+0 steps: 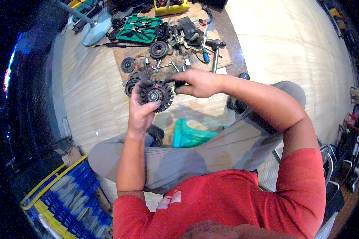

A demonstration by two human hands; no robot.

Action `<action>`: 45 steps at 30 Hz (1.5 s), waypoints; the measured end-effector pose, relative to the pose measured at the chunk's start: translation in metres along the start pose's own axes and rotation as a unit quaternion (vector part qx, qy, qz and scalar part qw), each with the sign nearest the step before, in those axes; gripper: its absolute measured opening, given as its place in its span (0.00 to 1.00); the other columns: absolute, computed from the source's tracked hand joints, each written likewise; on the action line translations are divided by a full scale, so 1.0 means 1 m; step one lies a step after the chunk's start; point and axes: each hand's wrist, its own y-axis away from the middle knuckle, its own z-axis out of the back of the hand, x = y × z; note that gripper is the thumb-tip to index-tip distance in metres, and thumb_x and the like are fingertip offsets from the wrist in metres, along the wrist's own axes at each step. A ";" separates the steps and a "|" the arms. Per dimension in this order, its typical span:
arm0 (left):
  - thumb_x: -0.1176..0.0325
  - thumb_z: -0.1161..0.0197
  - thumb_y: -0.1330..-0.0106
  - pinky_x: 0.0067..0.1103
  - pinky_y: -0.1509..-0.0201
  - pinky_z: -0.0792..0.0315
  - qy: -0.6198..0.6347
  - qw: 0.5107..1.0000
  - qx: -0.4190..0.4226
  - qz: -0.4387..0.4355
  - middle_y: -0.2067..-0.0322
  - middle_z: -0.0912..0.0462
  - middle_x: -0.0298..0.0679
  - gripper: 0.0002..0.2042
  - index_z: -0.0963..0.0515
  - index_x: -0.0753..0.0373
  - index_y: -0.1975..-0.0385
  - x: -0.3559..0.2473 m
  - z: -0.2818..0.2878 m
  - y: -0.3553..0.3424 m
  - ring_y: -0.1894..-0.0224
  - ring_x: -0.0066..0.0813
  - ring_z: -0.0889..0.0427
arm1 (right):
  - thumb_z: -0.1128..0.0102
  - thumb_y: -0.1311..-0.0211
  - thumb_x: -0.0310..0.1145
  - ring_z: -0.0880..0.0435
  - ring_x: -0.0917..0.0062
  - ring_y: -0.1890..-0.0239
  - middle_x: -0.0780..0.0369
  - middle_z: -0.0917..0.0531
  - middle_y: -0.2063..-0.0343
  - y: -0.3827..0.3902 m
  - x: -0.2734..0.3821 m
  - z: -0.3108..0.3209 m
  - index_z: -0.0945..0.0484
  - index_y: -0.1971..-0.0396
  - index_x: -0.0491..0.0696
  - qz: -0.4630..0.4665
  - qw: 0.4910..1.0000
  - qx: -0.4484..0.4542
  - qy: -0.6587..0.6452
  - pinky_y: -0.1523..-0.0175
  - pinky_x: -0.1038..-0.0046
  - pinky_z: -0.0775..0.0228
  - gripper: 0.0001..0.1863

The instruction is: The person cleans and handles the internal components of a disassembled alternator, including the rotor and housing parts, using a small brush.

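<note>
My left hand (138,106) is closed round the rim of a dark, round rotor (164,96) with slotted teeth and a shiny bearing in its middle, held up with the bearing side facing me. Just right of it, my right hand (202,83) has thumb and forefinger apart, the fingertips near the rotor's upper right edge. A dark upright object shows partly between those fingers; its kind is unclear. Behind my left hand, a blackened round housing (132,83) sits at the near edge of a stained board (119,53).
On the board lie a black pulley (159,49), a smaller black disc (128,65), a hammer (216,53), a blue-handled screwdriver (206,55) and a green tool case (139,28). A yellow container (172,8) stands behind. A green plastic stool (189,134) is by my legs; blue-and-yellow racks (70,199) stand lower left.
</note>
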 end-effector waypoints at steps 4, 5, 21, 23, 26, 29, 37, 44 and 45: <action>0.79 0.36 0.54 0.31 0.43 0.28 0.012 1.000 0.015 0.010 0.53 0.23 0.46 0.30 0.35 0.66 0.46 0.001 -0.002 -0.002 0.50 0.37 0.22 | 0.43 0.39 0.33 0.18 0.59 0.64 0.51 0.17 0.67 -0.004 -0.001 0.005 0.22 0.57 0.43 0.016 0.999 -0.042 0.005 0.57 0.64 0.27 0.13; 0.79 0.36 0.54 0.32 0.43 0.28 0.019 1.000 0.013 0.011 0.53 0.24 0.46 0.30 0.35 0.66 0.46 0.001 -0.002 -0.002 0.51 0.38 0.22 | 0.42 0.40 0.34 0.18 0.60 0.65 0.52 0.17 0.68 -0.003 0.001 0.007 0.20 0.62 0.43 0.018 0.997 -0.067 0.018 0.58 0.65 0.27 0.11; 0.81 0.44 0.43 0.32 0.40 0.30 0.066 0.997 -0.047 -0.016 0.52 0.25 0.45 0.23 0.35 0.67 0.45 0.013 -0.006 -0.014 0.49 0.37 0.24 | 0.43 0.46 0.37 0.18 0.56 0.72 0.55 0.19 0.79 0.012 0.036 -0.006 0.24 0.75 0.49 0.079 0.964 -0.139 0.213 0.70 0.55 0.27 0.08; 0.82 0.45 0.42 0.32 0.40 0.30 0.066 0.996 -0.053 -0.014 0.52 0.25 0.45 0.23 0.35 0.67 0.45 0.016 -0.003 -0.015 0.49 0.37 0.24 | 0.43 0.46 0.37 0.18 0.56 0.73 0.55 0.19 0.78 0.011 0.037 -0.009 0.24 0.75 0.49 0.085 0.964 -0.139 0.208 0.70 0.55 0.26 0.07; 0.81 0.45 0.42 0.33 0.40 0.30 0.084 0.995 -0.045 -0.002 0.51 0.25 0.45 0.23 0.35 0.67 0.44 0.018 0.004 -0.018 0.48 0.38 0.24 | 0.43 0.46 0.38 0.18 0.56 0.72 0.55 0.19 0.78 0.009 0.039 -0.004 0.23 0.73 0.49 0.057 0.964 -0.134 0.222 0.69 0.56 0.26 0.08; 0.80 0.46 0.41 0.34 0.39 0.31 0.113 0.993 -0.036 0.009 0.50 0.25 0.47 0.23 0.36 0.67 0.44 0.017 0.009 -0.019 0.47 0.39 0.24 | 0.41 0.45 0.35 0.19 0.56 0.70 0.55 0.20 0.76 0.009 0.035 0.003 0.24 0.73 0.47 0.051 0.968 -0.159 0.188 0.67 0.57 0.28 0.08; 0.80 0.45 0.42 0.36 0.38 0.31 0.129 0.991 -0.006 0.020 0.50 0.25 0.49 0.23 0.36 0.67 0.44 0.017 0.007 -0.014 0.47 0.42 0.24 | 0.34 0.48 0.35 0.21 0.55 0.67 0.52 0.21 0.74 0.013 0.025 0.011 0.22 0.69 0.41 0.052 0.986 -0.139 0.080 0.63 0.59 0.29 0.13; 0.78 0.42 0.46 0.37 0.41 0.29 0.100 0.993 0.019 0.060 0.52 0.25 0.49 0.24 0.35 0.67 0.46 0.018 0.003 -0.012 0.48 0.44 0.23 | 0.36 0.46 0.36 0.21 0.54 0.69 0.52 0.21 0.77 0.008 0.027 0.010 0.22 0.73 0.44 0.032 0.985 -0.137 0.099 0.65 0.58 0.30 0.10; 0.77 0.41 0.47 0.37 0.41 0.28 0.095 0.992 0.034 0.073 0.53 0.25 0.49 0.25 0.35 0.67 0.46 0.017 0.004 -0.011 0.49 0.44 0.23 | 0.36 0.46 0.36 0.21 0.54 0.69 0.52 0.21 0.78 0.007 0.027 0.015 0.22 0.73 0.44 0.030 0.986 -0.140 0.089 0.65 0.58 0.30 0.11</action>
